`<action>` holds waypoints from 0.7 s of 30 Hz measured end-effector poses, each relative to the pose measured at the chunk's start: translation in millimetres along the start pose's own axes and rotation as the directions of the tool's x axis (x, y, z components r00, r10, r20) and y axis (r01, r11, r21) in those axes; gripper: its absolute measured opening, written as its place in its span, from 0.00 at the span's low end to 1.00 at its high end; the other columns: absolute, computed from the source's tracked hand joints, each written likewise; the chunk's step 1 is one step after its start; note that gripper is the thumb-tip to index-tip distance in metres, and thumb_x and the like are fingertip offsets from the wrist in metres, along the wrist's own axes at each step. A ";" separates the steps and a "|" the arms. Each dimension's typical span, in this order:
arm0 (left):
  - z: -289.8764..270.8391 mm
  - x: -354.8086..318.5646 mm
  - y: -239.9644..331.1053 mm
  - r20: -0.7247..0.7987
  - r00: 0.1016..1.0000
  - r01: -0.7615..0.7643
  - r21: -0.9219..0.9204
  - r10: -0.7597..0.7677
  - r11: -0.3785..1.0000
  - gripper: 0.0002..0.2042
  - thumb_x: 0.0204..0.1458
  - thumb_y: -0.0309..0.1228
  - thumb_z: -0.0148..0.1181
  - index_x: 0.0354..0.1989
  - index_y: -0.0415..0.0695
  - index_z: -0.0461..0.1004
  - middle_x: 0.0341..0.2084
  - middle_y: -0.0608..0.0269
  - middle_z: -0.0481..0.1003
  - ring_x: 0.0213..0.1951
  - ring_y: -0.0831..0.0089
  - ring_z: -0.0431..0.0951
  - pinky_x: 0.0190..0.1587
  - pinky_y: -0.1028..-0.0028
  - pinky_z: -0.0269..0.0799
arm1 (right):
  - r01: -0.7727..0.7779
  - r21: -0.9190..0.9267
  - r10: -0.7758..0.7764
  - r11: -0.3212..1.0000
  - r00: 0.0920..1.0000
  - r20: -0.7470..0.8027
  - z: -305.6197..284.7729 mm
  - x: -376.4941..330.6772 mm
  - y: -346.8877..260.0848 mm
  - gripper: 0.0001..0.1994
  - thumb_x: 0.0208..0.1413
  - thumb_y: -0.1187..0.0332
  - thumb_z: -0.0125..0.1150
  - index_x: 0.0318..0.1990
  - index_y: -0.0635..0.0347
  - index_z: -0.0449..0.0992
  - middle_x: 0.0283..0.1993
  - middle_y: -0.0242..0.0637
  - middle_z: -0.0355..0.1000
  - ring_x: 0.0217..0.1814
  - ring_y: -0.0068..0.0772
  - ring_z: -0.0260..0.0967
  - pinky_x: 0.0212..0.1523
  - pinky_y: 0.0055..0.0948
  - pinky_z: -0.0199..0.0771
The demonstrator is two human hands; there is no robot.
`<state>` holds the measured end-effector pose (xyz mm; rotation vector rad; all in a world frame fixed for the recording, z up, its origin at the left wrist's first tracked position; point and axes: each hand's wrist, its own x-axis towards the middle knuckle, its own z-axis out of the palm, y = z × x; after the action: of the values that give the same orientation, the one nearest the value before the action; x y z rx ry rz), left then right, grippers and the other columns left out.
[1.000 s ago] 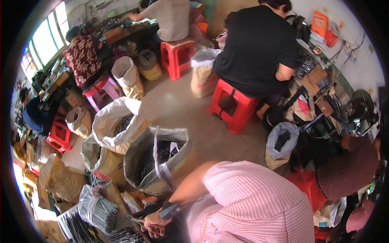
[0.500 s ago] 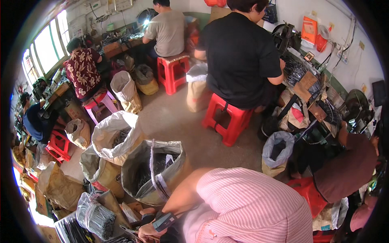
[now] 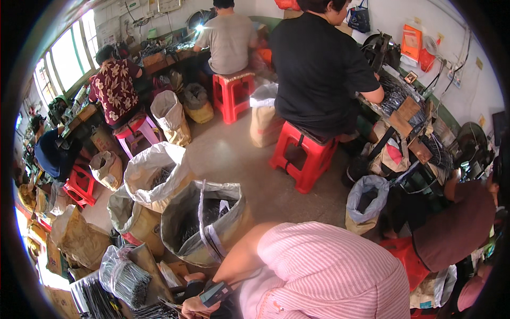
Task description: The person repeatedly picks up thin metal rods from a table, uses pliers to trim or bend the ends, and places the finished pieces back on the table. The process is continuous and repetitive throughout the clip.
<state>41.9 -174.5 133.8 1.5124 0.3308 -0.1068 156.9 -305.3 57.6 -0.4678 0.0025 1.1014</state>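
Observation:
My right arm in a pink striped sleeve [image 3: 329,260] fills the lower middle and reaches toward the lower left. A grey and black box-shaped device [image 3: 215,294] is strapped at its wrist. At the lower edge, my right hand [image 3: 195,307] has curled fingers, beside some thin brownish pieces; what it holds is too small and cut off to name. Left of it lies a bundle of thin grey rods [image 3: 130,284] wrapped in clear plastic. Loose dark rods [image 3: 95,299] lie farther left, with more thin rods [image 3: 158,311] nearer the hand. My left hand does not show.
Open sacks [image 3: 199,255] with dark thin pieces stand just beyond my arm, with another white-lined sack [image 3: 154,186] behind. Several people sit at benches, one in a black shirt [image 3: 324,74] on a red stool [image 3: 303,154]. A blue-lined sack [image 3: 366,199] stands at right.
The whole view has shifted slightly, so the room's things sit a little farther right. My right hand stays at nearly the same place by the rods, with its fingers still curled.

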 end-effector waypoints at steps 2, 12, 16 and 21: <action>-2.3 0.4 -2.0 -0.008 1.000 0.005 0.003 -0.005 1.000 0.13 0.56 0.26 0.55 0.49 0.44 0.74 0.30 0.64 0.76 0.22 0.80 0.65 0.21 0.80 0.56 | -0.019 0.016 0.018 1.000 0.999 0.027 -1.0 2.8 2.1 0.20 0.45 0.70 0.52 0.50 0.58 0.65 0.40 0.44 0.72 0.36 0.41 0.72 0.32 0.41 0.77; -3.8 -9.6 14.9 -0.082 0.996 0.030 0.022 -0.028 0.999 0.15 0.57 0.26 0.53 0.53 0.45 0.72 0.39 0.58 0.77 0.23 0.78 0.66 0.21 0.80 0.58 | -0.394 0.212 0.289 0.894 0.870 0.400 1.1 0.0 4.6 0.18 0.47 0.69 0.52 0.49 0.58 0.67 0.39 0.43 0.72 0.36 0.40 0.72 0.33 0.41 0.77; -8.5 -11.1 23.4 -0.375 0.925 -0.090 -0.063 0.060 0.994 0.09 0.58 0.24 0.51 0.45 0.36 0.72 0.23 0.68 0.68 0.19 0.86 0.62 0.19 0.86 0.56 | 0.009 0.015 -0.009 1.000 1.000 -0.024 -4.5 -41.9 11.7 0.22 0.57 0.67 0.53 0.59 0.57 0.60 0.51 0.50 0.70 0.43 0.45 0.74 0.32 0.38 0.79; -25.0 -35.4 26.7 -0.389 0.917 -0.102 -0.024 0.085 0.994 0.07 0.53 0.22 0.57 0.39 0.35 0.77 0.22 0.69 0.73 0.17 0.86 0.63 0.18 0.84 0.54 | 0.060 -0.359 -0.097 0.931 0.991 -0.088 -10.6 -67.3 -5.6 0.33 0.44 0.72 0.52 0.63 0.61 0.56 0.50 0.49 0.69 0.50 0.42 0.70 0.45 0.38 0.75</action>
<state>11.8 -152.9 168.7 1.4984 0.5724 0.2804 133.0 -368.9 65.5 -0.8452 -0.1252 0.9991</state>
